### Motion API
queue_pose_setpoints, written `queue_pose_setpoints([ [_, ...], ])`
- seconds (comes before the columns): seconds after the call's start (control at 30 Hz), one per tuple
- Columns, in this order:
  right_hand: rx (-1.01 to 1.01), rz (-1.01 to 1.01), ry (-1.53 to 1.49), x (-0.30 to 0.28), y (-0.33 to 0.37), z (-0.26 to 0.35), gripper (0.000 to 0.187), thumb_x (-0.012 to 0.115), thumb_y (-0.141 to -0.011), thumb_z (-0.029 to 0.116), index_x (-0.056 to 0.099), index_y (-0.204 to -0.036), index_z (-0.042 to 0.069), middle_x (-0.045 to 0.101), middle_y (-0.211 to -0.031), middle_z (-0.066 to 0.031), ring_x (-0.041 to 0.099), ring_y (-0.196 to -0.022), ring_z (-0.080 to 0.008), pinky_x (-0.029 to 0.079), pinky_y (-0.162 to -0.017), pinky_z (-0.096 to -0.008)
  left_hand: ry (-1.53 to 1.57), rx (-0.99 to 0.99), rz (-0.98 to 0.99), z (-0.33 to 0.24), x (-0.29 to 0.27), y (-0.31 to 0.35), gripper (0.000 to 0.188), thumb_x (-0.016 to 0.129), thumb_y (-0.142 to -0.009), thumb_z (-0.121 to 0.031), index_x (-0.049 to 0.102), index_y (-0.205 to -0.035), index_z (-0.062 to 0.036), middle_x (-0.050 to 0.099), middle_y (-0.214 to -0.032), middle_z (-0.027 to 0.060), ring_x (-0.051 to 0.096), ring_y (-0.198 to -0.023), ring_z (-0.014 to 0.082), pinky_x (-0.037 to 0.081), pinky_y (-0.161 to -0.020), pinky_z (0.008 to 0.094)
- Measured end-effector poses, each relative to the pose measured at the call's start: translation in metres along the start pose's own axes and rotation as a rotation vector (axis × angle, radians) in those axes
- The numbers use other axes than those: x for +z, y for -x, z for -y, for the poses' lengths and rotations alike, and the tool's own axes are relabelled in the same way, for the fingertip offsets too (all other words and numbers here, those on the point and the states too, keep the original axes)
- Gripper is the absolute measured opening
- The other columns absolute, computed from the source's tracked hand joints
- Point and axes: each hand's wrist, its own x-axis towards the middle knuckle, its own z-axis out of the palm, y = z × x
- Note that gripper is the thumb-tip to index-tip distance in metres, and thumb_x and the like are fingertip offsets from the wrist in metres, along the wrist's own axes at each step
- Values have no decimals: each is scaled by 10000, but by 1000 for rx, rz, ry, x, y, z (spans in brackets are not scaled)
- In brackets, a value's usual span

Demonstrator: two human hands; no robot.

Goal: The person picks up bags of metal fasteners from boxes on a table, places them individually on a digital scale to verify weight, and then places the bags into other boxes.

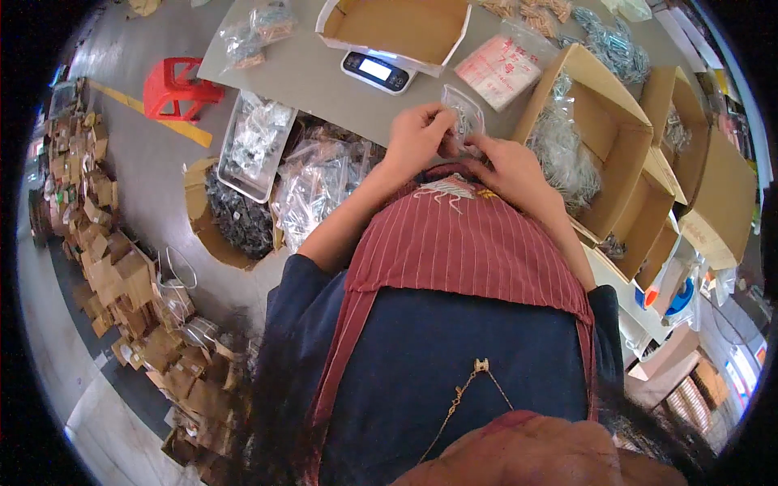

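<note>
Between my hands, at the table's near edge, is a small clear plastic bag [463,107] with small shiny metal-looking pieces in it. My left hand [417,136] pinches the bag from its left side, fingers bent inward. My right hand [515,168] is closed at the bag's lower right edge, thumb and fingers together. The bag's lower end is partly hidden behind my fingers. Just beyond it stands a digital scale [378,71] with a lit display, carrying an open cardboard tray [395,61]. A clear packet of printed paper slips [499,71] lies to the right.
Open cardboard boxes [613,121] with bagged parts stand at right. At left are a metal tray [266,150] of small clear bags, a box of dark parts [240,215] and a red stool [180,87]. Bagged hardware [612,47] lies at the table's far right.
</note>
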Motion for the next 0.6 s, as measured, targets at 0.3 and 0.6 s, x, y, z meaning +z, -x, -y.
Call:
queue_pose_setpoints([
  [0.3, -398, -298, 18, -18, -9, 14, 97, 646, -780, 152, 599, -816, 76, 615, -788, -97, 624, -735, -308, 519, -652, -419, -1098, 236, -205, -15, -36, -31, 289, 679, -759, -273, 631, -925, -41, 650, -664, 137, 648, -663, 298, 520, -660, 397],
  [0.6, -300, -382, 78, -73, 8, 2, 106, 690, -728, 90, 643, -822, 74, 635, -866, -71, 637, -805, -276, 517, -679, -386, -711, 187, -46, -61, -32, 3, 174, 659, -747, -179, 642, -884, -72, 665, -682, 83, 640, -619, 266, 493, -583, 363],
])
